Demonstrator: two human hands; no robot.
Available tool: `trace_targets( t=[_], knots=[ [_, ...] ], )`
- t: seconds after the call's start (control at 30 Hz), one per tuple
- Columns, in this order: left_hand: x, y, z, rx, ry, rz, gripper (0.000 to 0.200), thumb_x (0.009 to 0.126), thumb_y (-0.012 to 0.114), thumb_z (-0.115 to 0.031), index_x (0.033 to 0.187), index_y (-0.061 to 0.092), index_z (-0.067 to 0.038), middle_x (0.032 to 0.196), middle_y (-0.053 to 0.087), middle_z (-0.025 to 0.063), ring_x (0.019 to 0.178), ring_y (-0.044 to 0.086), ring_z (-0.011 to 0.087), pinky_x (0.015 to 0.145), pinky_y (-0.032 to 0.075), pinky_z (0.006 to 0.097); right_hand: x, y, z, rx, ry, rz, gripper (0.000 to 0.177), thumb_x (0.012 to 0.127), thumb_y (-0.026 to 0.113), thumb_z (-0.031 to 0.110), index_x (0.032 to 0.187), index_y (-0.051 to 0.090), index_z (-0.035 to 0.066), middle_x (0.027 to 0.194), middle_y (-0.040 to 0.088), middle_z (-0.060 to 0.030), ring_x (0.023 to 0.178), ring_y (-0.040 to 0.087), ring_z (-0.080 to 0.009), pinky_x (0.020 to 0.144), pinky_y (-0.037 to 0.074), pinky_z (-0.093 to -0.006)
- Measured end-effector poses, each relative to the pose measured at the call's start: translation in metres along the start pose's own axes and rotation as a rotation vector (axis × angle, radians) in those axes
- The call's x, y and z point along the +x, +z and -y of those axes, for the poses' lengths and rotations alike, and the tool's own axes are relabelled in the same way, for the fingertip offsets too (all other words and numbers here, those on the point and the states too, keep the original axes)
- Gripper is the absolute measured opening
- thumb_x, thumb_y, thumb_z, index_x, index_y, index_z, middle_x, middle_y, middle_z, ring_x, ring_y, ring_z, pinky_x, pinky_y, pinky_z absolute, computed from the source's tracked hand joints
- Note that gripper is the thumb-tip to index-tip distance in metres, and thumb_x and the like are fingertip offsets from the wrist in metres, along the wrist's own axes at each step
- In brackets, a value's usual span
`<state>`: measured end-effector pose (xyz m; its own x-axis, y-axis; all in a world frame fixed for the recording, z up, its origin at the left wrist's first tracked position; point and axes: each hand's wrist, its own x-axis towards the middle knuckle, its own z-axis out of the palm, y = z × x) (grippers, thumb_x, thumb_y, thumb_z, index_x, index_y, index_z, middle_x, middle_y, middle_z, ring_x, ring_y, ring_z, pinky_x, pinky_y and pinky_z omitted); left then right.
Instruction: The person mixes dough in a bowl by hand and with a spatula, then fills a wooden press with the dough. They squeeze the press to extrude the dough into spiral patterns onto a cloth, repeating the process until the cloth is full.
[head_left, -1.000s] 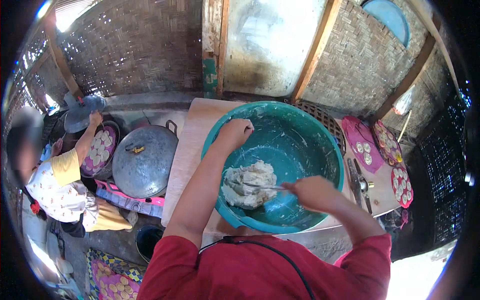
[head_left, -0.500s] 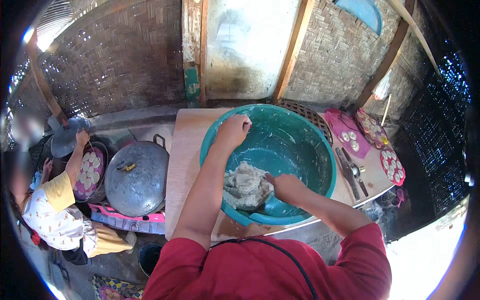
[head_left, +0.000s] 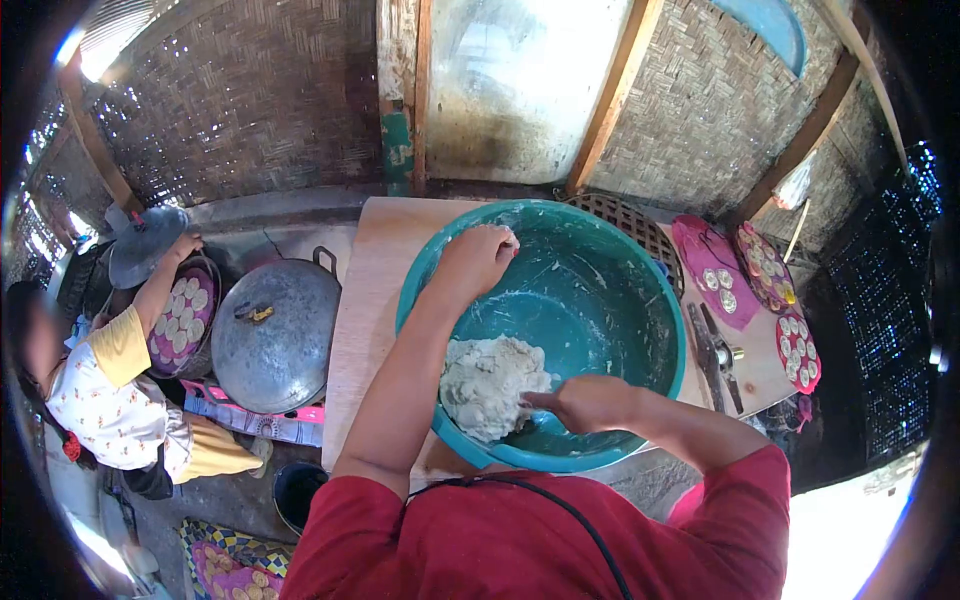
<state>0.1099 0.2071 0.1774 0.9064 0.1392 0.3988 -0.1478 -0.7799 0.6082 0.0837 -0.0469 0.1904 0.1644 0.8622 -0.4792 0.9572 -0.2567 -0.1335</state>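
A wide green plastic basin (head_left: 676, 330) stands on the plywood table in front of me, with a lump of pale, sticky dough (head_left: 490, 385) at its near left. My right hand (head_left: 592, 403) is closed low inside the basin, at the dough's right side. A dark brown end sticks out of this fist into the dough; its kind I cannot make out. Over the basin's far left part is my left hand (head_left: 478, 260), fingers curled in and whatever they enclose hidden. White smears mark the basin's inner wall.
Knife-like metal tools (head_left: 716, 352), a woven tray (head_left: 625, 225) and pink sheets with pale rounds (head_left: 718, 275) lie around the basin. Left are a lidded pan (head_left: 278, 340) and a person (head_left: 120, 400) beside a pan of rounds (head_left: 180, 325), holding its lid (head_left: 148, 250).
My right hand has moved slightly down and right, and the dough looks more heaped. My left hand stays over the far left. The view has shifted a little.
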Motion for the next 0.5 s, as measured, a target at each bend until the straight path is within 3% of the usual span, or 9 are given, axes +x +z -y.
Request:
trace_targets(
  t=[0.1,0.2,0.3,0.37,0.4,0.47,0.5],
  knots=[
    [-0.004,-0.006,-0.012,0.009,-0.036,0.022,0.014,0.085,0.058,-0.013,0.092,0.067,-0.004,0.094,0.067,0.0147,0.086,0.064,0.0319,0.074,0.051,0.0393,-0.021,-0.012,-0.001,0.186,0.043,0.140,0.062,0.078,0.052,0.009,0.136,0.046,0.031,0.089,0.067,-0.0171,0.079,0.066,-0.0367,0.069,0.052,-0.0462],
    [-0.002,-0.004,-0.010,0.007,-0.027,0.040,0.014,0.085,0.058,-0.012,0.093,0.067,-0.004,0.095,0.067,0.0141,0.087,0.064,0.0316,0.075,0.051,0.0388,-0.041,-0.032,-0.023,0.146,0.050,0.175,0.057,0.078,0.053,0.009,0.132,0.053,0.029,0.092,0.067,-0.0160,0.081,0.066,-0.0363,0.069,0.053,-0.0448],
    [-0.006,-0.008,-0.016,-0.013,-0.014,0.018,0.014,0.085,0.058,-0.011,0.093,0.067,-0.004,0.093,0.066,0.0145,0.085,0.064,0.0315,0.074,0.050,0.0386,-0.068,-0.098,-0.008,0.048,0.225,0.209,0.050,0.079,0.055,0.012,0.126,0.058,0.030,0.093,0.068,-0.0145,0.082,0.066,-0.0336,0.068,0.053,-0.0431],
    [-0.006,-0.008,-0.011,-0.029,0.000,0.015,0.013,0.086,0.058,-0.012,0.092,0.067,-0.004,0.092,0.066,0.0146,0.082,0.063,0.0312,0.073,0.050,0.0385,-0.080,-0.116,-0.001,-0.230,0.352,0.065,0.046,0.082,0.055,0.012,0.123,0.060,0.032,0.090,0.066,-0.0119,0.078,0.067,-0.0304,0.064,0.053,-0.0424],
    [-0.006,-0.007,-0.010,-0.044,0.016,0.004,0.013,0.086,0.058,-0.012,0.092,0.067,-0.004,0.091,0.066,0.0147,0.080,0.063,0.0310,0.071,0.050,0.0384,-0.080,-0.111,-0.002,-0.221,0.356,0.071,0.046,0.082,0.055,0.012,0.123,0.060,0.032,0.090,0.066,-0.0119,0.078,0.067,-0.0304,0.064,0.053,-0.0424],
    [-0.006,-0.005,-0.008,-0.042,0.006,-0.017,0.013,0.086,0.058,-0.012,0.092,0.066,-0.004,0.090,0.065,0.0149,0.078,0.063,0.0306,0.070,0.049,0.0383,-0.073,-0.094,-0.009,-0.367,0.212,-0.385,0.043,0.081,0.056,0.009,0.117,0.065,0.030,0.084,0.061,-0.0127,0.069,0.065,-0.0260,0.055,0.049,-0.0390],
    [-0.006,-0.006,-0.007,-0.032,-0.006,-0.048,0.013,0.086,0.058,-0.013,0.092,0.066,-0.005,0.089,0.065,0.0150,0.076,0.062,0.0302,0.069,0.049,0.0382,-0.058,-0.079,-0.012,-0.309,0.186,-0.429,0.044,0.082,0.053,0.008,0.120,0.062,0.028,0.079,0.057,-0.0105,0.069,0.065,-0.0292,0.057,0.053,-0.0402]
  ],
)
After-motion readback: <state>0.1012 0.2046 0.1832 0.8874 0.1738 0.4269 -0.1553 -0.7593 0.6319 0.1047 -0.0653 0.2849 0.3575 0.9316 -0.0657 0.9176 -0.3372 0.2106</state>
